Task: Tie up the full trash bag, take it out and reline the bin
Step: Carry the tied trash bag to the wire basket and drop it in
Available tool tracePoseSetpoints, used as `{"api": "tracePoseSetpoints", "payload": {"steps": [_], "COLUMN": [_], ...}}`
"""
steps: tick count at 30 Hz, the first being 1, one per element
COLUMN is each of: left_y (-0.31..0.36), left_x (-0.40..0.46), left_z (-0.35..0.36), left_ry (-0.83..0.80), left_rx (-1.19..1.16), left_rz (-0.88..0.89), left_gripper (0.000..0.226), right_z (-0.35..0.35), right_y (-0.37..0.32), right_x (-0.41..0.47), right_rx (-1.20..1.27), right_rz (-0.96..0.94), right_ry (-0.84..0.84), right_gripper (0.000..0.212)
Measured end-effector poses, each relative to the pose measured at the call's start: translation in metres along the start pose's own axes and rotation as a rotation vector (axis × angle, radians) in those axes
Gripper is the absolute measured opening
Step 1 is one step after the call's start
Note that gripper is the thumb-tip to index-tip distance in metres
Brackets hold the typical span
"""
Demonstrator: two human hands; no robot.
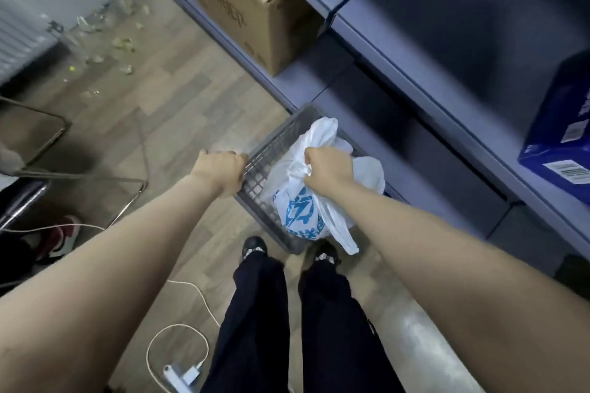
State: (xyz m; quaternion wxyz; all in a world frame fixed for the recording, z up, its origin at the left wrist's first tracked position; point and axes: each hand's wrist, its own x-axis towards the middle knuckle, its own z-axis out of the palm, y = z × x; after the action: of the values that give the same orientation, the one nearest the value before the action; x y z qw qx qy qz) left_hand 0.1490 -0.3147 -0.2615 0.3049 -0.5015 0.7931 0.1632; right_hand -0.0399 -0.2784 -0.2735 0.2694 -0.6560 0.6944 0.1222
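My left hand (pixel 222 173) is clamped on the near left rim of the grey lattice bin (pixel 274 150), fingers curled over the edge. My right hand (pixel 329 172) is fisted around the gathered neck of the white trash bag (pixel 300 210), bunching the plastic tight where it twists together. The bag has blue printing on its side and sits inside the bin, bulging above the rim; one loose flap sticks up toward twelve o'clock from my fist and another hangs down over the near edge of the bin toward five o'clock.

The bin stands on the wood-pattern floor (pixel 178 96), directly at twelve o'clock from my shoes (pixel 253 246), close against the base of the grey-blue shelving (pixel 399 51) that runs along the right. On a low shelf at about eleven o'clock from the bin sits a cardboard box (pixel 242 6) with red print on its side. At three o'clock, on a higher shelf, is a blue carton (pixel 562 134) with barcode labels.

Off at nine o'clock stands a metal chair frame (pixel 79 175), with a red sneaker (pixel 62 236) under it. A white charging cable (pixel 178 332) loops on the floor at seven o'clock, ending in a plug (pixel 183 375). Scraps of litter (pixel 123 43) lie scattered on the floor at ten o'clock, too blurred to make out.
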Motion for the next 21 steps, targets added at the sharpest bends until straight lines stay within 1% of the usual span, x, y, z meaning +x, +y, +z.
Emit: {"api": "tracePoseSetpoints", "payload": {"steps": [4,9,12,16,19,21], "left_y": [-0.011,-0.023,-0.026,-0.019,-0.005,0.006], "left_x": [0.057,0.116,0.147,0.188,0.215,0.231], "left_z": [0.043,0.099,0.131,0.165,0.178,0.181], "left_ry": [-0.029,-0.074,-0.105,-0.145,-0.146,-0.139], "left_rx": [0.023,0.045,0.057,0.068,0.076,0.059], "left_rz": [0.03,0.051,0.064,0.081,0.117,0.143], "left_gripper": [0.021,0.014,0.017,0.015,0.007,0.007], "right_z": [0.051,0.103,0.127,0.157,0.18,0.196], "right_y": [0.004,0.017,0.032,0.064,0.095,0.114], "right_x": [0.05,0.107,0.135,0.165,0.181,0.189], "right_rx": [0.08,0.154,0.199,0.266,0.333,0.374], "right_rz": [0.011,0.002,0.025,0.135,0.257,0.352], "right_ry": [-0.001,0.03,0.059,0.087,0.104,0.103], "right_gripper": [0.024,0.023,0.025,0.025,0.028,0.03]}}
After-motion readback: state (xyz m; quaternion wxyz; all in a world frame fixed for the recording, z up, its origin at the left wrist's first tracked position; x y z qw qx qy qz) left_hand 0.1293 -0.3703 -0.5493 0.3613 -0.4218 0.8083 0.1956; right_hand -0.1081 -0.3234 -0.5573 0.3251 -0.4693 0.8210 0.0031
